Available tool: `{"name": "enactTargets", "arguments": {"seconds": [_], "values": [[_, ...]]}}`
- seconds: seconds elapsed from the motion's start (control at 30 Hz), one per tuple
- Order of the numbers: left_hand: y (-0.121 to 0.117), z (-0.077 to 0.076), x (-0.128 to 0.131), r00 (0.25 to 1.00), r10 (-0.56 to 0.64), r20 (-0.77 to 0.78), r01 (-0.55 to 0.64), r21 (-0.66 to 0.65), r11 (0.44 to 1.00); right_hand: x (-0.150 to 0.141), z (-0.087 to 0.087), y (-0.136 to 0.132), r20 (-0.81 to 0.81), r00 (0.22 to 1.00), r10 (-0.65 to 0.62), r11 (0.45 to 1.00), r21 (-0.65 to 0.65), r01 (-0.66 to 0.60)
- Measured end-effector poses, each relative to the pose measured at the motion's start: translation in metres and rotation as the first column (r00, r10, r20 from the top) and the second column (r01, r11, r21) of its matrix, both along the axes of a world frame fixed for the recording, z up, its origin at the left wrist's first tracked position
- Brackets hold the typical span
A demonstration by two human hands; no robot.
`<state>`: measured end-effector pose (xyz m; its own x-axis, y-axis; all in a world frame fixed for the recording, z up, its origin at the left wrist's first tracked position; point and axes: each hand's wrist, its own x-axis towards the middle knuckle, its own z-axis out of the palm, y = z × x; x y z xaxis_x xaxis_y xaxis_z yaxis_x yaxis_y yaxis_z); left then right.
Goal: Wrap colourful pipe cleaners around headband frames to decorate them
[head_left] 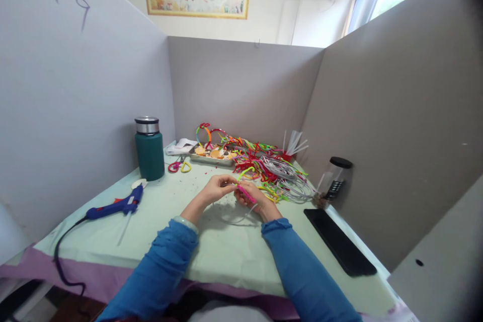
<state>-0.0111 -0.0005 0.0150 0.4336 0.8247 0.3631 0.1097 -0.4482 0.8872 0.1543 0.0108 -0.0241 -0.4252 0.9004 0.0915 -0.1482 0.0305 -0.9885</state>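
Note:
My left hand (pixel 219 187) and my right hand (pixel 251 195) meet over the middle of the table. Across the right fingers lies a pink pipe cleaner (pixel 246 193), gripped by that hand. The left thumb and fingertips are pinched at its upper end, where a yellow-green pipe cleaner (pixel 247 171) sticks up. Which strand the left fingers hold is too small to make out. Below the hands a thin grey cord (pixel 236 222) curves over the tablecloth, its far end hidden by them.
Behind the hands lies a heap of coloured pipe cleaners (pixel 256 153) with grey cord bundles (pixel 285 176). A metal tray (pixel 215 161) stands beside it. Left are a green bottle (pixel 150 153), scissors (pixel 174 166) and a blue glue gun (pixel 115 208). Right are a clear jar (pixel 334 181) and a black slab (pixel 339 242). Partitions surround the table.

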Motion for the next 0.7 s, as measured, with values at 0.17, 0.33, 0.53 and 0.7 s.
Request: {"name": "enactTargets", "arguments": {"seconds": [0.17,0.33,0.53,0.7], "values": [[0.000,0.000,-0.001,0.999,0.025,0.020,-0.025,0.013,1.000,-0.002,-0.004,0.003,-0.003,1.000,-0.012,0.999,-0.033,0.012],[0.008,-0.002,-0.003,0.975,0.215,0.059,-0.221,0.106,0.970,0.002,-0.002,0.011,-0.104,0.962,-0.253,0.965,0.052,0.259],[0.025,-0.013,-0.008,0.871,0.481,0.096,-0.490,0.096,0.867,0.003,0.007,0.007,-0.132,0.703,-0.699,0.625,0.364,0.690],[0.030,-0.018,-0.008,0.850,0.511,0.131,-0.524,0.107,0.845,-0.009,0.015,-0.015,-0.033,0.678,-0.734,0.417,0.766,0.489]]}}
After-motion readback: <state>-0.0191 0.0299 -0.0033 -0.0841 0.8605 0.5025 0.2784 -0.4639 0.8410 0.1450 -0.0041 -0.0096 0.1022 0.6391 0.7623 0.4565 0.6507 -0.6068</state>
